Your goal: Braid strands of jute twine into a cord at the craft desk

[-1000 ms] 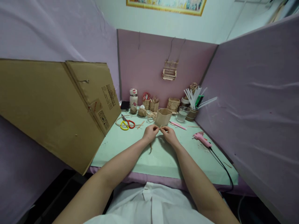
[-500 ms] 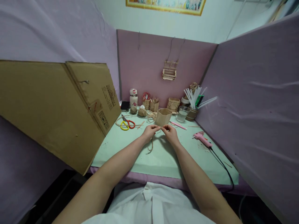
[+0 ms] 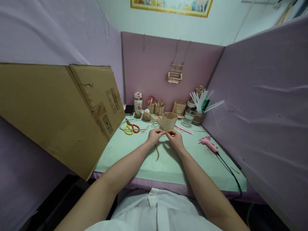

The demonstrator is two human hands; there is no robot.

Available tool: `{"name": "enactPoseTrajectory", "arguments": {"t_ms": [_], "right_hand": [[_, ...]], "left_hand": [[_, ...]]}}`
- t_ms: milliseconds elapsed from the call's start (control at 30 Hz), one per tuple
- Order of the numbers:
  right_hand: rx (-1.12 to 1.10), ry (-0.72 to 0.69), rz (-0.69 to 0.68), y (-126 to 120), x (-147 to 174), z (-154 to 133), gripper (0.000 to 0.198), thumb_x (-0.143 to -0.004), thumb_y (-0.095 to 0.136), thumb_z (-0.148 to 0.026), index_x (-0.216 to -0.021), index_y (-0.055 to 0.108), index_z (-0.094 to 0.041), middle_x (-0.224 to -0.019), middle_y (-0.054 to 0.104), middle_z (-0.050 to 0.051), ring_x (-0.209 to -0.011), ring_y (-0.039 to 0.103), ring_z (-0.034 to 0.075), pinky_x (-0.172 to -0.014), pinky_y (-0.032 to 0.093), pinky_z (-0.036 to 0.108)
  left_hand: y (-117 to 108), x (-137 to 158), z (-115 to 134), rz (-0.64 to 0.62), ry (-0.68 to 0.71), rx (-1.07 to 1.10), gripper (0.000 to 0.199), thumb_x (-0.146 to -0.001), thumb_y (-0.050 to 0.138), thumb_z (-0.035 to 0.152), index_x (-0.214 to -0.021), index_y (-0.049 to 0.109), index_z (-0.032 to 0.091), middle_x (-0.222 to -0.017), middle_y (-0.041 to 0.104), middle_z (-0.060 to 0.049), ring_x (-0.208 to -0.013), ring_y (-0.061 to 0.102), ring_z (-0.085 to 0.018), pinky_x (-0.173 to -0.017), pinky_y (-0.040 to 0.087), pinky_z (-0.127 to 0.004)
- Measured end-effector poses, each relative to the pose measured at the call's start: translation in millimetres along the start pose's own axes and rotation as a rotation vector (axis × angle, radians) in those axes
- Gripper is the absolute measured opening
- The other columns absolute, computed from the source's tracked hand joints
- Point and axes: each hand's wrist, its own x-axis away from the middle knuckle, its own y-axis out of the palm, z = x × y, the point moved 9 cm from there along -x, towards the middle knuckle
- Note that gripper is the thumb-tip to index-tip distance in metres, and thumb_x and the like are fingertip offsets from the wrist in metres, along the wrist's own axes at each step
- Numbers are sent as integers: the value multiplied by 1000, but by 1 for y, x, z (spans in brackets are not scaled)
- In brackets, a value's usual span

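Note:
My left hand and my right hand meet fingertip to fingertip over the middle of the table, both closed in a pinch. Between them is a thin piece of twine, mostly hidden by the fingers. A loose brown end of the twine hangs below my left hand. Just behind the fingertips stands a round, open-topped holder made of pale wooden sticks. Left of my hands lie scissors with one yellow and one red handle.
A pink glue gun with a black cord lies at the right. Behind stand a glass of water, white glue sticks, twine balls and small holders. A large cardboard sheet leans at the left.
The hanging twine end has swung slightly right and straightened. Both hands keep their pinch at nearly the same spot, and the view has shifted a little.

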Motion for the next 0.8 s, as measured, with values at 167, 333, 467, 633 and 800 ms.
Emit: {"name": "enactPoseTrajectory", "arguments": {"t_ms": [167,333,467,633,800], "right_hand": [[8,-5,11,1,0,1,17,-70,56,-32,-69,64,-18,-70,63,5,-67,55,16,-66,44,29],[40,-36,39,2,2,-4,11,-69,54,-27,-66,60,-18,-67,59,3,-64,52,15,-65,43,28],[18,-104,0,7,6,-17,11,-71,53,-27,-68,59,-18,-70,57,2,-66,50,14,-64,42,27],[-15,-108,-50,10,5,-19,11,-72,52,-28,-68,57,-19,-74,58,3,-70,52,15,-64,43,26],[-72,34,-88,12,1,-2,21,-69,59,-38,-70,59,-17,-71,61,4,-68,54,16,-67,44,29]], "left_hand": [[2,2,2,-12,26,-57,13,-65,67,26,-64,67,14,-66,64,-3,-71,57,-14,-66,44,-25],[7,4,-15,-17,-169,168,12,-64,67,25,-65,64,13,-63,60,-1,-62,52,-11,-57,41,-22],[27,13,-39,-179,-564,506,7,-68,60,17,-64,58,12,-54,47,1,-49,41,-5,-44,30,-17],[39,19,-35,-358,-610,582,6,-70,58,14,-67,53,12,-54,42,3,-45,33,-3,-39,19,-16],[22,10,-23,-174,-320,325,10,-72,60,22,-71,52,15,-58,47,4,-50,42,-4,-44,27,-16]]}}
